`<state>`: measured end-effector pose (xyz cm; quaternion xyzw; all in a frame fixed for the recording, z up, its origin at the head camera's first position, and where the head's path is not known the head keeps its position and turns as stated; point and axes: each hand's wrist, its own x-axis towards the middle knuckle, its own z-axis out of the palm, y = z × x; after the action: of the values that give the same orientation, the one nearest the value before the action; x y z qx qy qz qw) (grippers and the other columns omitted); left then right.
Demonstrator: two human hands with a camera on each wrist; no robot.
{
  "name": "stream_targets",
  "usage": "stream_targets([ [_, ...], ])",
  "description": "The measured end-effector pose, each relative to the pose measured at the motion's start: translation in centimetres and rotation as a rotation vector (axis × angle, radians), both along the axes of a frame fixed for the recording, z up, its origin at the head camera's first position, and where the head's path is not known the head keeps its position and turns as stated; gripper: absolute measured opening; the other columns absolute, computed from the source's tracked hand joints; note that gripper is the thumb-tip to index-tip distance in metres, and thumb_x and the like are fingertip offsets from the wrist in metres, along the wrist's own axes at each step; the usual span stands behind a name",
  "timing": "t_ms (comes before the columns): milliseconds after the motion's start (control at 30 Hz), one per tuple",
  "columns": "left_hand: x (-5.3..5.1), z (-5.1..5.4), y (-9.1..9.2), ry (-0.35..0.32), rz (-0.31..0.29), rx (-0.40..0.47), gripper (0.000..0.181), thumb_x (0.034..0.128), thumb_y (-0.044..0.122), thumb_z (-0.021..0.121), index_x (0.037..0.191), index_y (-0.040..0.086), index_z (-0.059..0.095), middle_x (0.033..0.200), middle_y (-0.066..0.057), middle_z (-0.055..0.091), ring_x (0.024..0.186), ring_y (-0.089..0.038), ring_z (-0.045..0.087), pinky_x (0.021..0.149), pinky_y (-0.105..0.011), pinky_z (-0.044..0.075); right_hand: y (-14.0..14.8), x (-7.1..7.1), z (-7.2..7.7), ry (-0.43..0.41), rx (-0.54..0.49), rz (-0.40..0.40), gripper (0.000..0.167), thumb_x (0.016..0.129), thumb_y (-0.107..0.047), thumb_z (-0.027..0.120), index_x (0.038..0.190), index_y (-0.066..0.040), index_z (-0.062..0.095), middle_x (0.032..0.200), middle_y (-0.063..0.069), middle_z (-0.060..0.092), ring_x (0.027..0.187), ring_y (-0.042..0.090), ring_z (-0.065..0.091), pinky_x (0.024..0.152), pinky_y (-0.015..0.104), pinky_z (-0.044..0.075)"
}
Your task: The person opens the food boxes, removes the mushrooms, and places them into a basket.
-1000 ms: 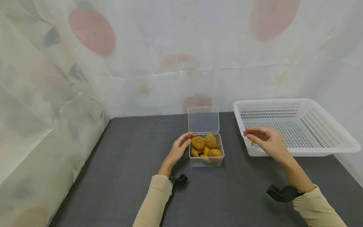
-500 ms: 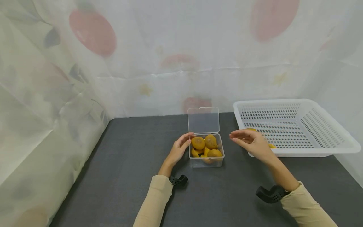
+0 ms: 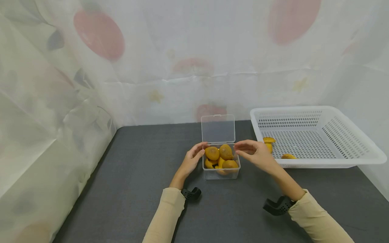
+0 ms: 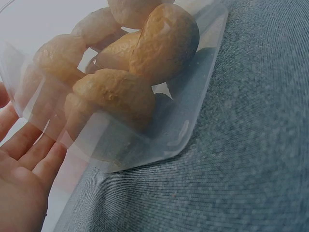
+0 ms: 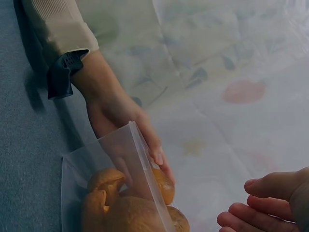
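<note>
A small clear plastic box (image 3: 209, 174) stands on the dark table, its hinged lid (image 3: 217, 129) raised at the back. Several yellow-brown mushrooms (image 3: 211, 153) fill it. My left hand (image 3: 190, 160) rests against the left side; the left wrist view shows its extended fingers (image 4: 48, 164) touching the clear wall. My right hand (image 3: 256, 156) is at the box's right rim with fingers extended and thumb apart, holding nothing. In the right wrist view that hand (image 5: 270, 205) appears apart from the box wall; whether it touches the rim is unclear.
A white perforated basket (image 3: 319, 161) stands at the right, with one stemmed mushroom (image 3: 268, 143) near its left wall and another mushroom (image 3: 288, 156) near the front wall. A patterned white curtain (image 3: 182, 94) hangs behind the table.
My right hand has moved left from over the basket's left edge to the box's right side, uncovering the mushrooms in the basket. My left hand and the box have stayed put.
</note>
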<state>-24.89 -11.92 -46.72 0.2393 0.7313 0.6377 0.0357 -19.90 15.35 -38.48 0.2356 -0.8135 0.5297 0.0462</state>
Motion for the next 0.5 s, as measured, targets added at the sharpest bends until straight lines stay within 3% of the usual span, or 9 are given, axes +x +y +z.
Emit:
stream_targets([
  [367, -0.1, 0.0, 0.1, -0.012, 0.012, 0.002, 0.040, 0.1037, 0.015, 0.042, 0.141, 0.002, 0.044, 0.142, -0.025, 0.050, 0.140, -0.036, 0.042, 0.114, -0.053, 0.035, -1.8, -0.4, -0.8, 0.059, 0.013, 0.019, 0.030, 0.088, -0.006, 0.068, 0.113, 0.009, 0.064, 0.108, 0.028, 0.069, 0.088, -0.003, 0.068, 0.078, 0.018, 0.058],
  [500, 0.0, 0.0, 0.1, -0.018, 0.012, 0.002, 0.040, 0.1038, 0.014, 0.042, 0.142, 0.001, 0.043, 0.142, -0.025, 0.050, 0.140, -0.036, 0.041, 0.115, -0.054, 0.034, -2.7, -0.7, -0.9, 0.077, 0.038, 0.004, 0.030, 0.084, -0.006, 0.072, 0.111, 0.006, 0.066, 0.107, 0.023, 0.071, 0.088, 0.011, 0.072, 0.078, 0.024, 0.059],
])
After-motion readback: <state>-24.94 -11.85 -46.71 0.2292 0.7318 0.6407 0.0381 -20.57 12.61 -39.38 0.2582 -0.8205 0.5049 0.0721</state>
